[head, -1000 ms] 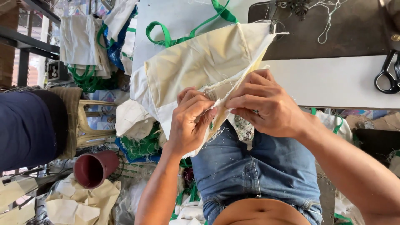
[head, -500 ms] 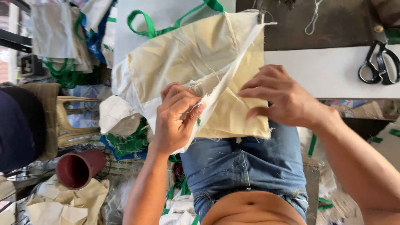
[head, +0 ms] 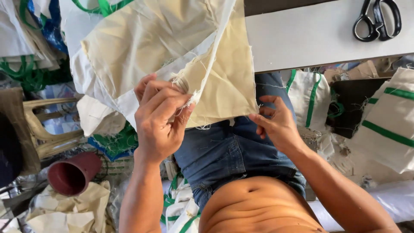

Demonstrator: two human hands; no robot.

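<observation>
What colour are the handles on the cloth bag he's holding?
Green handles on a cream cloth bag, seen best in the head view, at the top edge.

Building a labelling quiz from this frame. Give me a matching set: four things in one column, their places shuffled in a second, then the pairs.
Things:
1. scissors
2. cup
3. left hand
4. right hand

Places:
A. on the floor, lower left, lying on its side
B. at the lower right corner of the cream cloth
C. on the white table, upper right
D. pinching the cloth's frayed seam in the middle

Pairs: 1-C, 2-A, 3-D, 4-B
</observation>
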